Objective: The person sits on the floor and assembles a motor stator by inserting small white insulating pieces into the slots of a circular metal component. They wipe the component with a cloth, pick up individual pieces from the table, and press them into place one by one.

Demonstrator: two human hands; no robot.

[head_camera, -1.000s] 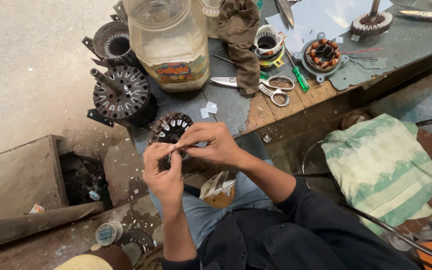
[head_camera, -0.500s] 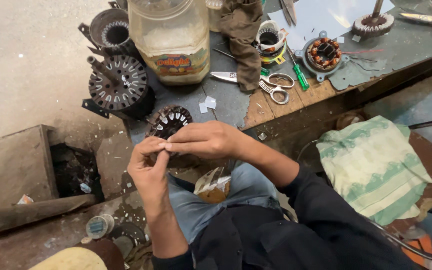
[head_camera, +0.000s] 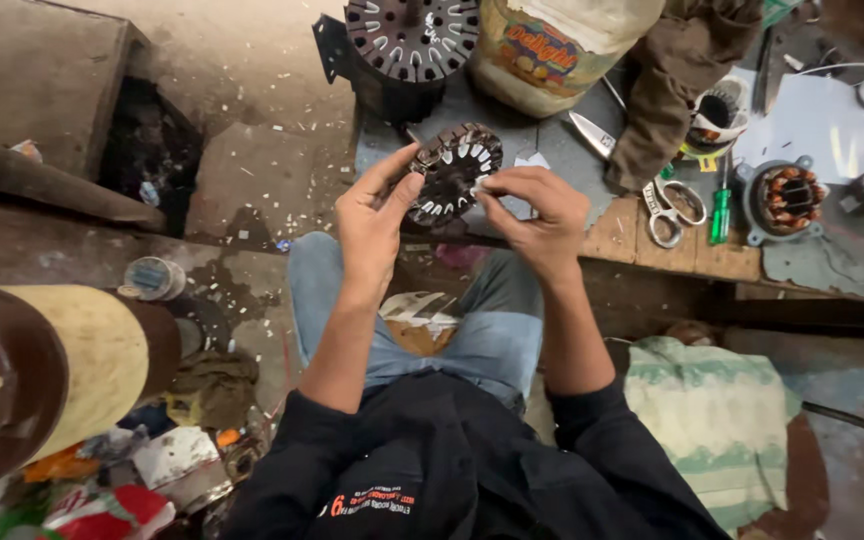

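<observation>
Both my hands hold one small round stator core up over my knees, at the bench edge.

My left hand props its left rim with thumb and fingertips, fingers otherwise spread, so the slotted face tilts toward me; its axis runs roughly up at my eyes, and being a disc it has no long side. My right hand pinches a white slip at a slot on its right edge. Scissors and a green screwdriver lie right of that hand.
</observation>
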